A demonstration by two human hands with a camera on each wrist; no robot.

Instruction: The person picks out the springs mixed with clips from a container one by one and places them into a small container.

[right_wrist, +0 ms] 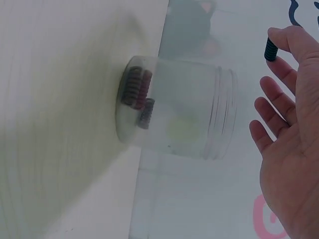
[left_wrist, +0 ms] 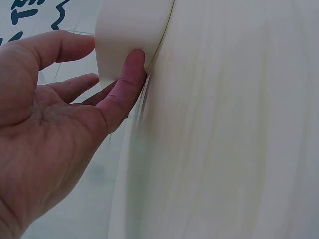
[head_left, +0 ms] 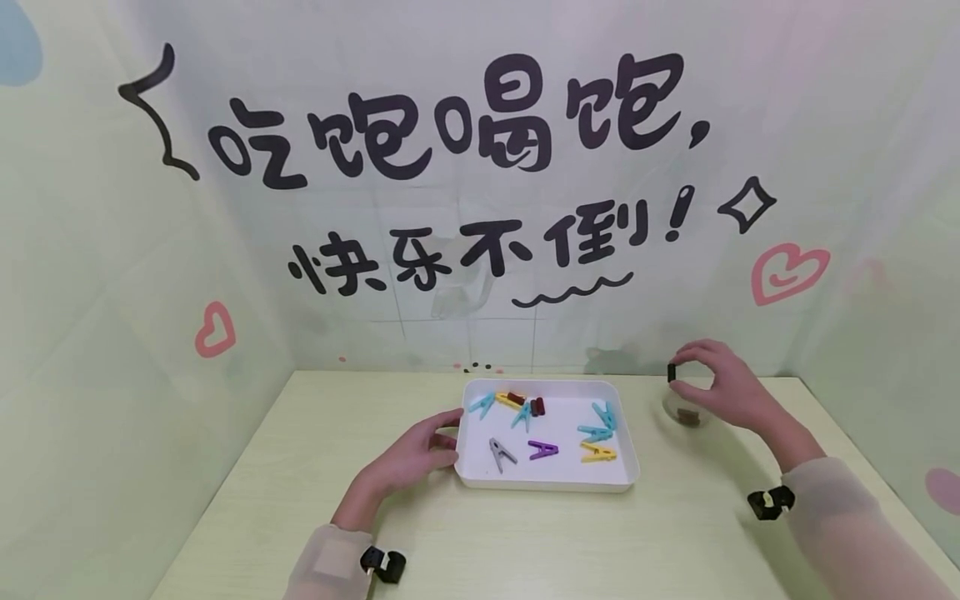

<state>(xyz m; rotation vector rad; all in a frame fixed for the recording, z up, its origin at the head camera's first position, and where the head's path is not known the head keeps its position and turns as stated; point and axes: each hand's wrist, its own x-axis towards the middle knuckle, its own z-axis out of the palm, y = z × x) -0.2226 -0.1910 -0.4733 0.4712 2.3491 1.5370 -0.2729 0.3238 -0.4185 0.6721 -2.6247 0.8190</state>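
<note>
Between thumb and index finger, my right hand (head_left: 723, 383) pinches a small dark ribbed cylinder (right_wrist: 270, 50). It is held above a clear jar (right_wrist: 182, 107) that stands upright at the right. Several dark ribbed cylinders (right_wrist: 133, 87) lie on the jar's bottom. My left hand (head_left: 416, 450) rests its fingertips against the left outer side of a white tray (head_left: 547, 485). Inside the tray lie several clothespins, among them a purple clothespin (head_left: 543, 450) and a grey clothespin (head_left: 502, 454). Several dark red cylinders (head_left: 538, 406) lie near its back.
A pale wood-grain table (head_left: 525, 550) carries the tray and the jar. White printed sheets (head_left: 450, 350) stand behind it and along both sides, with the jar close to the back sheet.
</note>
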